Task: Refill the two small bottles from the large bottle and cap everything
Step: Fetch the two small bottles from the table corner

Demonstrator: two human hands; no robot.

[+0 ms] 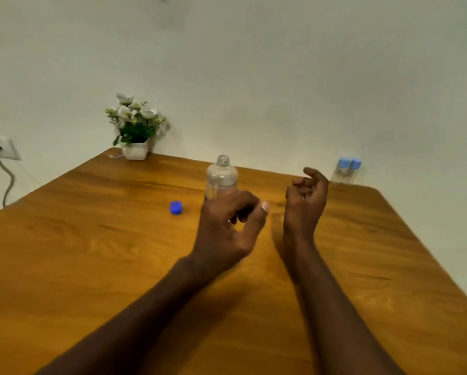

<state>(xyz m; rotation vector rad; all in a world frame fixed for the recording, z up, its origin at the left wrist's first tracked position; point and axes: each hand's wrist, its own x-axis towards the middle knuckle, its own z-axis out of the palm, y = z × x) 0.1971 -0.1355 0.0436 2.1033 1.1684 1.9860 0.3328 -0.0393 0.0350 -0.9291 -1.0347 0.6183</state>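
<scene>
The large clear bottle [221,175] stands upright and uncapped near the middle of the wooden table [91,253]. Its blue cap [176,207] lies on the table to the bottle's left. Two small clear bottles [346,171] with blue caps on stand side by side at the far right edge, against the wall. My left hand [227,226] hovers just in front of the large bottle's base, blurred, with fingers and thumb loosely curved around nothing. My right hand [305,196] is raised to the right of the bottle, palm towards me, fingers loosely curled and holding nothing.
A white pot of artificial flowers [135,131] sits at the table's far left corner. A wall socket with a grey cable [2,158] is on the left wall. The table's right edge runs diagonally down the frame.
</scene>
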